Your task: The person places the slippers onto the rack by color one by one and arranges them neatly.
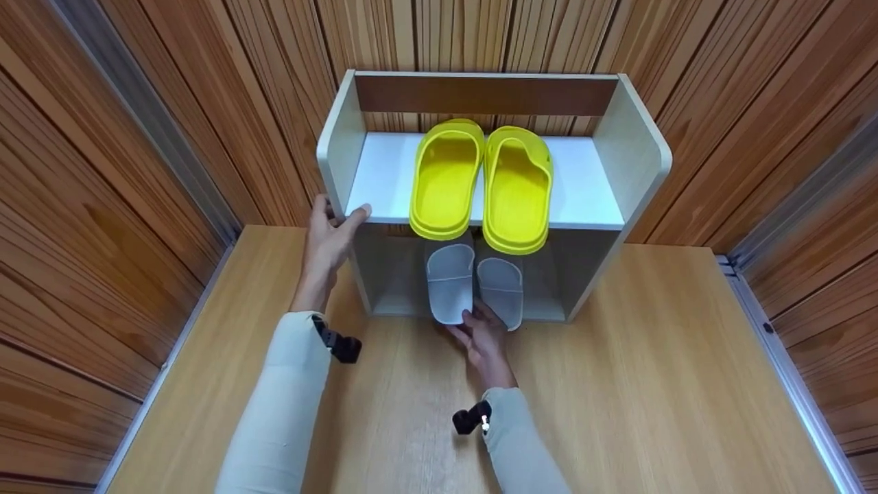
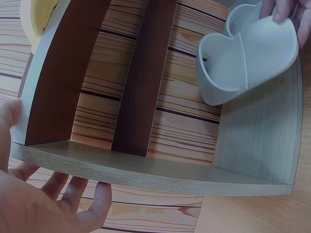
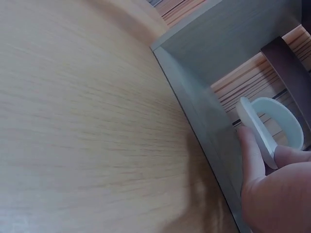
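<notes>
A small two-tier shoe rack (image 1: 645,147) with pale side panels stands against the wood-slat wall. My left hand (image 1: 327,240) grips its left side, thumb on the upper shelf's front edge and fingers along the outside of the panel (image 2: 160,172). At the lower tier, my right hand (image 1: 485,337) holds a pair of grey slippers (image 1: 449,283) by their near ends. In the right wrist view, thumb and fingers pinch one slipper (image 3: 256,128) above the bottom board. The left wrist view shows the slippers (image 2: 267,53) tilted inside that tier. Side by side on the upper shelf sit yellow clogs (image 1: 447,182).
The rack's bottom board (image 3: 187,102) has a raised front edge. A brown crossbar (image 2: 143,73) spans the back of each tier. Slatted wood panels (image 1: 82,171) flank the wooden floor (image 1: 651,384), with metal rails (image 1: 789,370) along the sides.
</notes>
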